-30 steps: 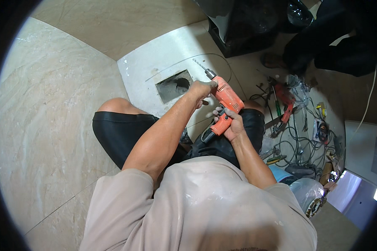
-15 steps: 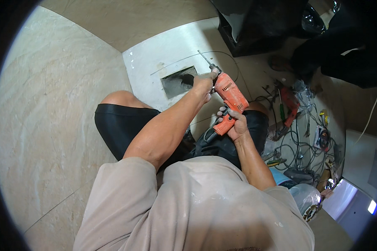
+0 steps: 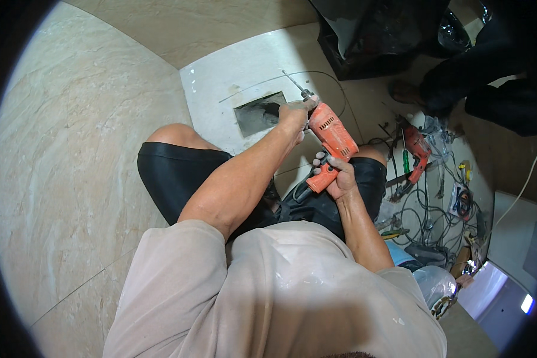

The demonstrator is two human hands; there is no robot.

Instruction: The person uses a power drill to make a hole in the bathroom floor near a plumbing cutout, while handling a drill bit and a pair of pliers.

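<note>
An orange power drill (image 3: 333, 132) is held above my lap, its long bit (image 3: 293, 81) slanting up and left, away from me. My left hand (image 3: 295, 117) is closed round the drill's front, by the chuck, with dusty fingers. Lower down, my right hand (image 3: 340, 178) grips the drill's handle, fingers wrapped round it near the trigger. Just left of my left hand lies a rectangular cutout (image 3: 249, 122) in a pale slab (image 3: 206, 89), with rough grey material inside. The bit's tip is to the right of this cutout; whether it touches anything I cannot tell.
On the right lie a second orange power tool (image 3: 419, 152), a green-handled screwdriver (image 3: 406, 161) and tangled cables (image 3: 420, 209). Another person's dark-clad leg (image 3: 453, 83) is at the upper right, beside a black boxy object (image 3: 376, 42). Stone-patterned tile (image 3: 71, 167) spreads along the left.
The whole view has shifted slightly, so the slab, cutout and drill appear a little farther right. Both hands keep the same hold on the drill.
</note>
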